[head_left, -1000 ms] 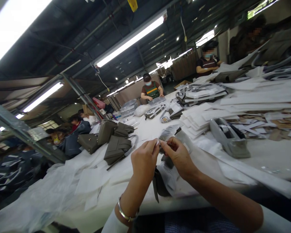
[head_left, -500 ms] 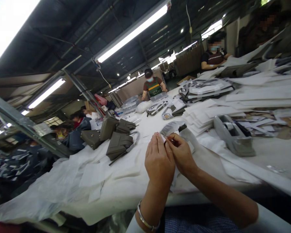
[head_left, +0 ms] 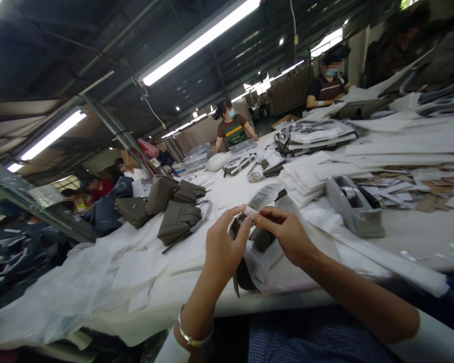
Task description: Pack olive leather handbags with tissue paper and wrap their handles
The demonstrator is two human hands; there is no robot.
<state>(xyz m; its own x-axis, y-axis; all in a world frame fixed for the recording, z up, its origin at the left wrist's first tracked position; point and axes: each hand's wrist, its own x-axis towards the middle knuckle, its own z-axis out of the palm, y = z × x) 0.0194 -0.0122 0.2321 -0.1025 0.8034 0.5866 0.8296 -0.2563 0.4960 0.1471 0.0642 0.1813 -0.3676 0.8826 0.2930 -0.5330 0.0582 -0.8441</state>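
A small white strip [head_left: 250, 212], paper or thin foam, is pinched between the fingertips of both hands. My left hand [head_left: 225, 244] curls round its left end, thumb and fingers closing on it. From the other side, the thumb and fingers of my right hand [head_left: 289, 234] press on its right end. Just below them, on the near edge of the table, lies a dark olive bag [head_left: 244, 277], partly wrapped in clear and white plastic [head_left: 258, 267]. My hands and wrists hide some of this bag. Whether the strip is joined to the bag, I cannot tell.
Several olive bags [head_left: 177, 222] stand to the left on white sheets [head_left: 132, 272]. A grey tape dispenser [head_left: 353, 206] is on the right, near stacked white foam sheets [head_left: 306, 176] and paper scraps. Across the table, a co-worker [head_left: 234, 131] stands by plastic-wrapped items.
My left hand has moved left and opened its curl, so the white strip and the bag below show more. The view has shifted slightly, and the co-worker across has turned their head.
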